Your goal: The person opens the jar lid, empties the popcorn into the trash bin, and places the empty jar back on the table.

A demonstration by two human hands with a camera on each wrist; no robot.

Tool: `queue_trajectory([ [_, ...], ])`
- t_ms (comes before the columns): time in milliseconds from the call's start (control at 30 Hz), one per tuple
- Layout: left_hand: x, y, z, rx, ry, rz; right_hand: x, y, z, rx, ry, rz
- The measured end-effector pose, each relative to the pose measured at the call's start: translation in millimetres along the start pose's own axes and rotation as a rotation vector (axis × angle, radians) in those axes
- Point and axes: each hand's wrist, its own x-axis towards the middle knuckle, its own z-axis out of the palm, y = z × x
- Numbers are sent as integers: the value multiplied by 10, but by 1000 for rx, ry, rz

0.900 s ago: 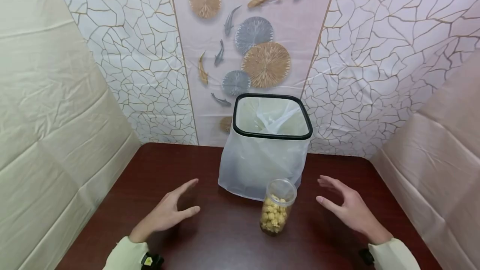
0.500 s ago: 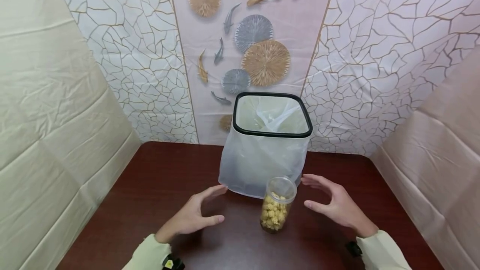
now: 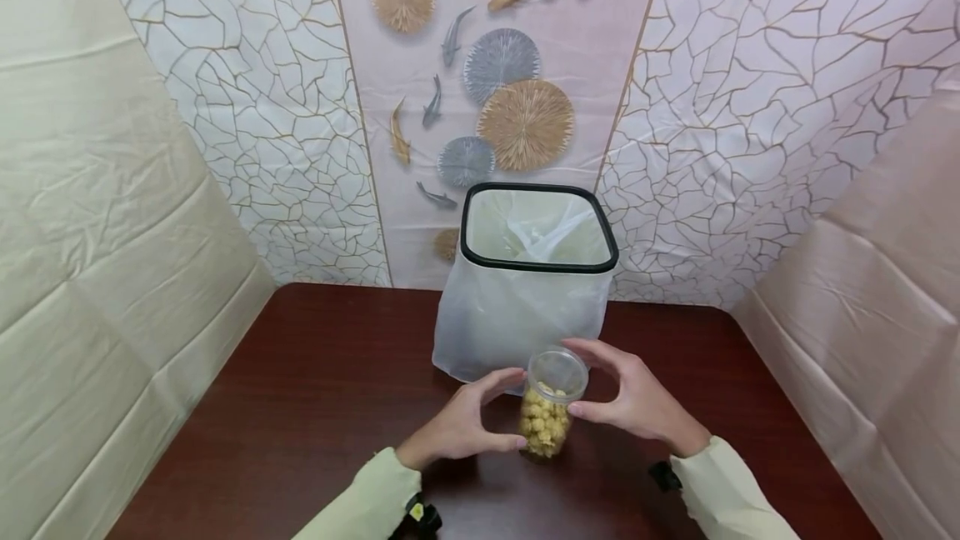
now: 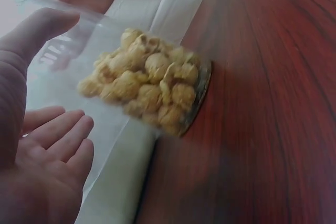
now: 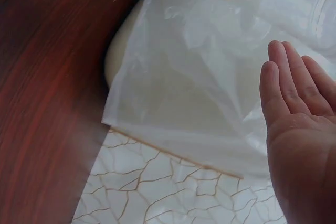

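Observation:
A clear plastic jar (image 3: 546, 407) of popcorn (image 4: 149, 80) stands on the dark table, with no lid at its top. My left hand (image 3: 467, 423) is at the jar's left side, thumb and fingers spread apart. From the right, my right hand (image 3: 637, 394) reaches around the rim, its thumb tip at the near right and its fingers behind. In the left wrist view the left fingers are straight, with a gap to the popcorn. Straight fingers also show on the right hand (image 5: 304, 114) in the right wrist view, where the jar is mostly cut off.
Right behind the jar stands a pale bin with a black rim (image 3: 540, 267) and a white plastic bag (image 3: 495, 332) draped over its outside. The table (image 3: 315, 390) is bordered by patterned cloth (image 3: 277, 107) at the back and beige cloth at both sides.
Both hands have moved inward, the left one to the right and the right one to the left, until they flank the jar. The jar and bin stay in place.

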Motion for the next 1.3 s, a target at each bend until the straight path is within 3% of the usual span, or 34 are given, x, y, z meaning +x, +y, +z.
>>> queue_trajectory([
  [167,166,-29,153,-38,19,-13,82,-50,48,12,13,-34],
  [400,332,-65,334,-86,43,30,152,-96,84,4,16,-72],
  [667,384,-63,456,-69,94,27,173,-113,111,-34,29,-97],
  [900,320,-10,421,-39,108,34,166,-163,90,-84,19,-128],
  [1300,146,110,139,186,116,129,128,-266,24,-128,-27,-193],
])
